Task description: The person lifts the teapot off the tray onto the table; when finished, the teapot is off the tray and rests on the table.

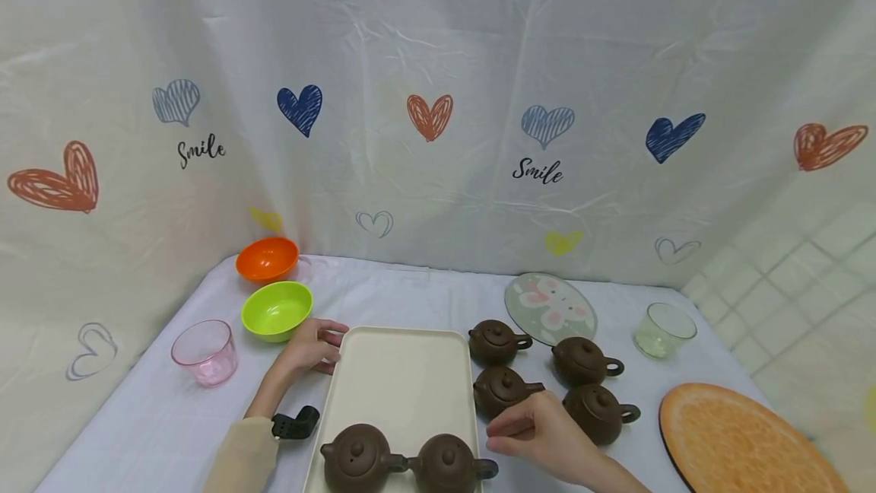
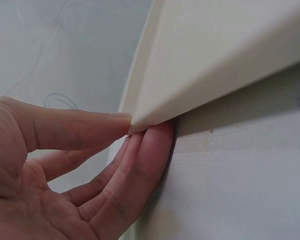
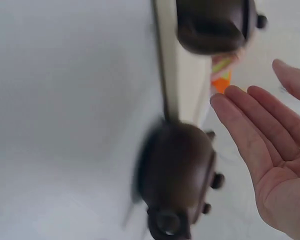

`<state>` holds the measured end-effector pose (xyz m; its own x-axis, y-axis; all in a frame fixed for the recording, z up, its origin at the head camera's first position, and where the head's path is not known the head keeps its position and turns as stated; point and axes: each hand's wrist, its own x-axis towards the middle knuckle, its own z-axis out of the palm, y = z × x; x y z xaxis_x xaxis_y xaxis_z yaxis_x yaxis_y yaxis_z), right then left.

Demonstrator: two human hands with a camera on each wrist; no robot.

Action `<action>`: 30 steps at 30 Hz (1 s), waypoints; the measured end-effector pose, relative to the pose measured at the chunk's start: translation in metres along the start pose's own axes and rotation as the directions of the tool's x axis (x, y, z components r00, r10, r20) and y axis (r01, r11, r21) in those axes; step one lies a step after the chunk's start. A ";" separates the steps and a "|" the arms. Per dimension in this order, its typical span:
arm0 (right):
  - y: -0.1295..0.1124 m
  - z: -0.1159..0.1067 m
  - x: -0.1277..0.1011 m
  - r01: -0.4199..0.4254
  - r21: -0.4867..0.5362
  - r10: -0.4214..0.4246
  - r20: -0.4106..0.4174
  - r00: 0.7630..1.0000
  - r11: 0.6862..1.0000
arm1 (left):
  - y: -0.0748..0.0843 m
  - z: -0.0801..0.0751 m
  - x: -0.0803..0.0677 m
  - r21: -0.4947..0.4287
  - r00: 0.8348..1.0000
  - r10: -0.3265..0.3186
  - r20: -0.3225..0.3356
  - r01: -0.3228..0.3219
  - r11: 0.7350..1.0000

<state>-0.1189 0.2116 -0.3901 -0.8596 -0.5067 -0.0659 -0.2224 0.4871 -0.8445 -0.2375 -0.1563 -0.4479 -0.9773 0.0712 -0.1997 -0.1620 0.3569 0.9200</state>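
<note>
Far left of the head view, a pink cup [image 1: 204, 351] stands on the counter [image 1: 150, 417], with a green bowl [image 1: 277, 310] and an orange bowl [image 1: 267, 259] above it. Next, the left hand [image 1: 316, 345] sits at the upper left corner of the cream tray [image 1: 400, 379]; the left wrist view shows the thumb over the tray's edge and the fingers tucked under it, pinching that corner. Low in the frame, two brown teapots [image 1: 357, 459] stand on the tray's near end. Just right of the tray, the right hand [image 1: 541, 432] hovers with fingers relaxed and apart, holding nothing, right beside the nearest teapot [image 1: 503, 389] of four on the counter. Further right lie a rabbit plate [image 1: 550, 308], a clear green cup [image 1: 664, 330] and an orange mat [image 1: 742, 440]
</note>
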 end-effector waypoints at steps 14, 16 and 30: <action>0.014 0.028 -0.007 -0.016 0.107 0.009 0.065 0.998 0.994 | -0.001 0.001 0.000 0.009 1.000 -0.006 -0.010 0.006 1.000; 0.015 0.030 -0.007 -0.022 0.104 0.015 0.065 0.998 0.994 | -0.001 0.001 0.000 0.005 1.000 -0.009 -0.011 0.009 1.000; 0.019 0.033 -0.012 -0.034 0.151 0.042 -0.045 0.998 0.988 | -0.001 -0.001 0.000 0.004 1.000 -0.009 0.007 0.009 1.000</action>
<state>-0.0979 0.2035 -0.4227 -0.8880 -0.4534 -0.0770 -0.1207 0.3913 -0.9123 -0.2379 -0.1572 -0.4488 -0.9748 0.0740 -0.2104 -0.1705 0.3608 0.9169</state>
